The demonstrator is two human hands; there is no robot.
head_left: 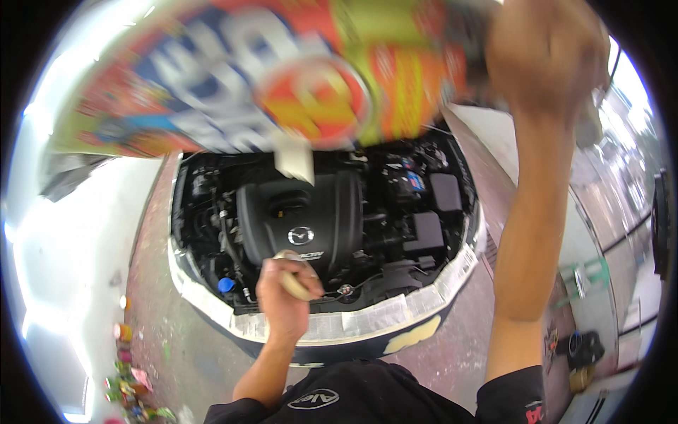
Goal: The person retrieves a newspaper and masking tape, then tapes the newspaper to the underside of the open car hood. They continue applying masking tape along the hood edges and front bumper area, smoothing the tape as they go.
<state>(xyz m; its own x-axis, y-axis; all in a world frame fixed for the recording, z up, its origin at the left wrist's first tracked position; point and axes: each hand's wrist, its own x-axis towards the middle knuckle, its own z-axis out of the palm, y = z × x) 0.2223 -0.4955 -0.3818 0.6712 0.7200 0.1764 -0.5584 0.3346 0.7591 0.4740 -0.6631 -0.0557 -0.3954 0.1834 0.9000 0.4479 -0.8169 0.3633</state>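
My left hand (284, 314) is closed round a roll of pale masking tape (295, 286), above the front of a car's engine cover (300, 205). Raised at the upper right, my right hand (542, 60) is a blurred fist at the end of a brightly printed sheet (233, 85), which looks like packaging film. The sheet spans the top of the view and hides the rear of the engine bay. From its lower edge dangles a short strip of pale tape (295, 162).
Pale masking paper (367, 319) lines the car's front edge, with a cream patch (413, 336) on the dark bumper below. Several cans and bottles (123, 353) stand on the floor at left. To the right are a green stool (590, 279) and a black object (583, 346).
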